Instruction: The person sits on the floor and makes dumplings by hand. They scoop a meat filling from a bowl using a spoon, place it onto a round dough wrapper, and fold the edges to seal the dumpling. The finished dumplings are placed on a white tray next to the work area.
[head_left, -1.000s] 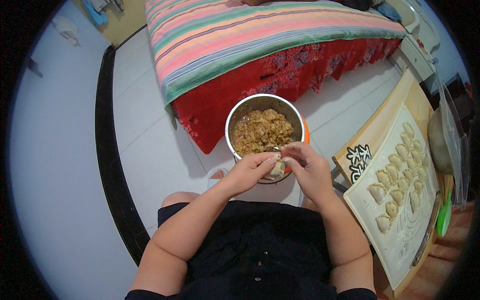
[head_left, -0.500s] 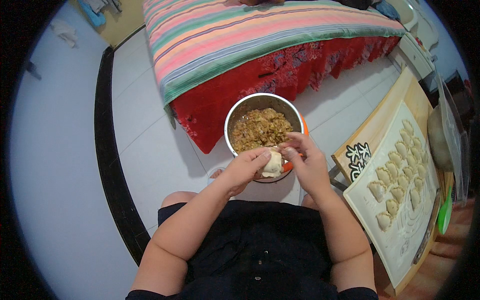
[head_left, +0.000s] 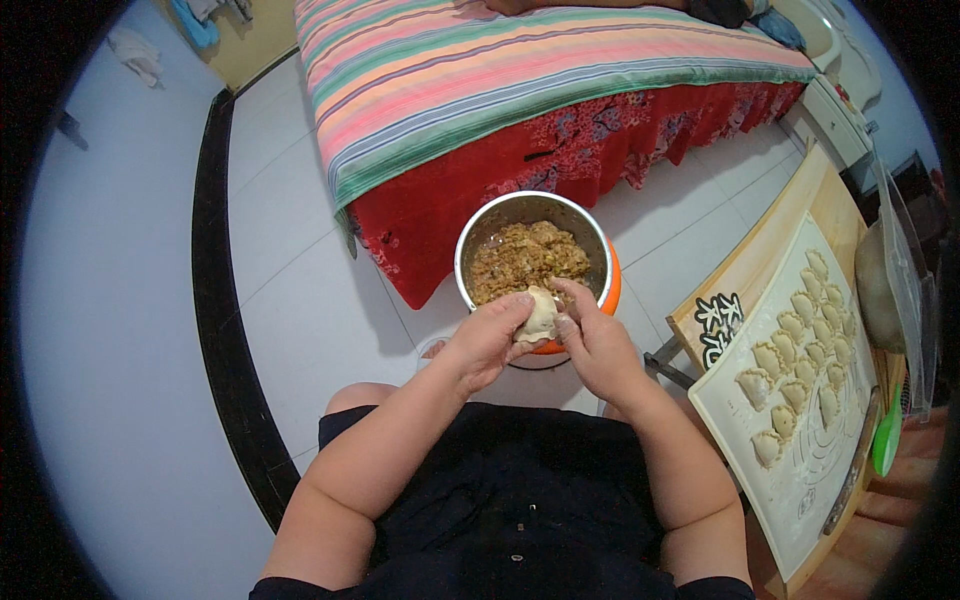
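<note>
My left hand [head_left: 492, 340] is closed round a pale dumpling [head_left: 538, 314], its thumb lying on the near face. The folded dough stands upright between my hands. My right hand [head_left: 600, 345] has its thumb and forefinger at the dumpling's right edge, touching the dough; its other fingers are partly hidden. Just beyond both hands is a round steel pot [head_left: 466, 240] with a brown-green minced filling [head_left: 530, 258] in it. The near part of the pot's rim is covered by my hands.
An orange stool [head_left: 613, 285] shows under the pot. To the right, a wooden board [head_left: 765, 245] bears a white mat [head_left: 735, 425] with several dumplings [head_left: 792, 325], a rolling pin [head_left: 853, 470] and a green spoon [head_left: 886, 440]. A striped bed [head_left: 500, 75] stands ahead, with someone's leg [head_left: 610, 3] on it.
The dumpling has been turned more upright and moved slightly up, nearer the pot's filling. My right fingers have come down and closer to its edge. The view has shifted slightly.
</note>
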